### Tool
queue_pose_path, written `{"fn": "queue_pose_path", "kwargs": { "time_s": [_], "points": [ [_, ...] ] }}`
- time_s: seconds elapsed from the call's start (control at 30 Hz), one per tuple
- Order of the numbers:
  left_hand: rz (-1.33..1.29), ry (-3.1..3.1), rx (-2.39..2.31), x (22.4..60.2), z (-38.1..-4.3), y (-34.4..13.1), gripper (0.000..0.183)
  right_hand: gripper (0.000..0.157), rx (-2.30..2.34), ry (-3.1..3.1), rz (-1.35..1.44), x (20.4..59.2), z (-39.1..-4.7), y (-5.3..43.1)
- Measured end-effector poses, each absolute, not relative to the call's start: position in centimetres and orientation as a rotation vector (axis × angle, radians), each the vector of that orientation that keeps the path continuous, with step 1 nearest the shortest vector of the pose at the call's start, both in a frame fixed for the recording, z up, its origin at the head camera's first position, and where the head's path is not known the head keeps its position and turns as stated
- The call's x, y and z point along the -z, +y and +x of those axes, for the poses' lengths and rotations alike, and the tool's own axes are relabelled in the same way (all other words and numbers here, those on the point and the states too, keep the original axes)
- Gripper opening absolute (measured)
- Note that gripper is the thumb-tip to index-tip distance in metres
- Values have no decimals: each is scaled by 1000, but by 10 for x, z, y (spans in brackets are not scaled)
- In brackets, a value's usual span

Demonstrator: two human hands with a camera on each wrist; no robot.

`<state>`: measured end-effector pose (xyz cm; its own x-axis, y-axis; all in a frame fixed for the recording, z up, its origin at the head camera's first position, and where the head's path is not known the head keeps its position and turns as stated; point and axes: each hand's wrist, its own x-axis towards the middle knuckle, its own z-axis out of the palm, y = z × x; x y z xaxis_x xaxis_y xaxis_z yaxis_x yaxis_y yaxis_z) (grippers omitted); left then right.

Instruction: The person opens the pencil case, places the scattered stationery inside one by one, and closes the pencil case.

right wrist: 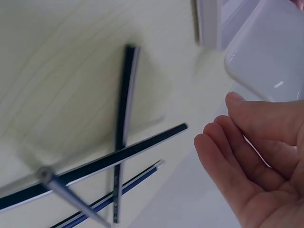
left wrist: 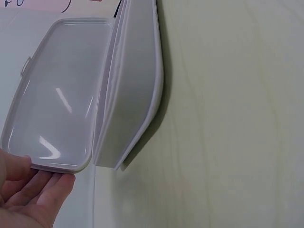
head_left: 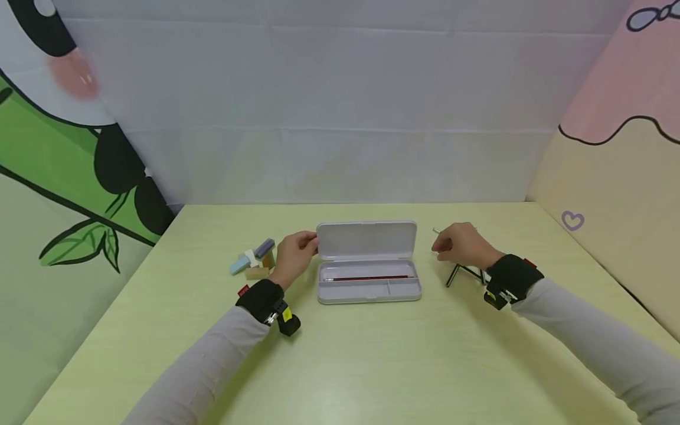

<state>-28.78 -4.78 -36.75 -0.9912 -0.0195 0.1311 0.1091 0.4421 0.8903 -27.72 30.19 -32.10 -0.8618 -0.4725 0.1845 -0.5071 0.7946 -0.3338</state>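
Note:
A pale grey pencil case [head_left: 368, 298] lies open on the table, its lid [head_left: 366, 241] raised at the back. In its long compartment lies a thin dark-red pencil [head_left: 372, 277]. My left hand [head_left: 294, 257] pinches the lid's left edge, thumb [left wrist: 18, 166] on the inner face and fingers behind. My right hand [head_left: 463, 245] hovers right of the case, its fingers loosely bent with nothing between them. Beneath and beside it, several dark, pale-edged pencil-like sticks [right wrist: 124, 95] lie crossed over one another, partly hidden by the hand in the head view. A grey-blue rod [right wrist: 76, 197] crosses them.
Left of my left hand is a small heap of blocks: a light blue one [head_left: 239, 264], a purple one [head_left: 264, 248], a tan one [head_left: 257, 273] and others. A white cloth wall [head_left: 340, 118] stands behind the table [head_left: 340, 366], with printed side walls left and right.

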Motion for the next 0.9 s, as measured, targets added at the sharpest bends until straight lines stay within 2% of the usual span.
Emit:
{"fn": "queue_pose_path", "kwargs": {
  "time_s": [0.2,0.43,0.7,0.9],
  "points": [
    [-72,-2553,1613,367,-288,-48,28,11,-590,-2891,732,331,-284,324],
    [-79,-2547,1620,367,-290,-47,28,14,-728,-2804,807,365,-314,365],
    [-79,-2541,1620,369,-292,-46,28,12,-580,-2931,550,341,-297,355],
    [-70,-2539,1623,369,-295,-45,28,12,-528,-2916,466,336,-302,365]
  ]
}}
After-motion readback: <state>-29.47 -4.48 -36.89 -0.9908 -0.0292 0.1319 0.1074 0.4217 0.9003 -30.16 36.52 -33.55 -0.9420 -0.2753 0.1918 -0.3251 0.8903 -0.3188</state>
